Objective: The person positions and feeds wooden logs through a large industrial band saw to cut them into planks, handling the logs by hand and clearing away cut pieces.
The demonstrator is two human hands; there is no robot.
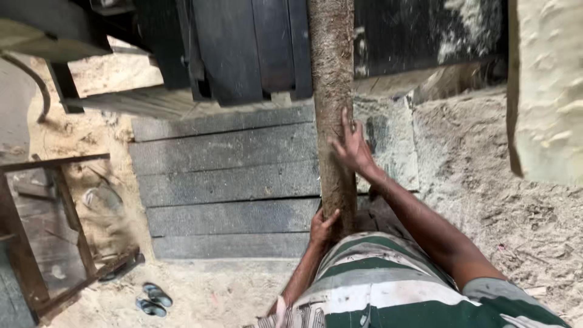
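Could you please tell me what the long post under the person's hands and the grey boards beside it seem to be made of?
The post looks like raw wood, probably a rough log: brown, coarse and fibrous, unpainted. The grey boards appear to be weathered timber planks, matt and dusty, with seams between them. The left hand and right hand rest on the post.

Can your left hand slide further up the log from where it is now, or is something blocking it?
Probably yes. The left hand grips the near end of the log, and the bark between it and the right hand is bare. Beyond that, the right hand lies flat on the log and would block it.
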